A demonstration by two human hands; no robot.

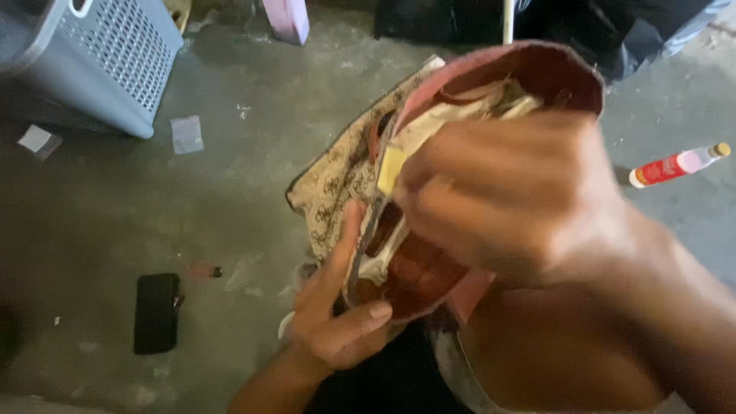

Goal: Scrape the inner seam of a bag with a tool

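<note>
**Concrete floor and what lies on it**

The grey concrete floor (230, 192) is stained and dusty. A grey perforated plastic basket (92, 54) stands at the upper left, with two small paper scraps (186, 134) near it. A flat black pouch (156, 313) lies at lower left. A small bottle with a red label (675, 165) lies on its side at right.

Bare hands (337, 307), forearms unsleeved, no rings.
</note>
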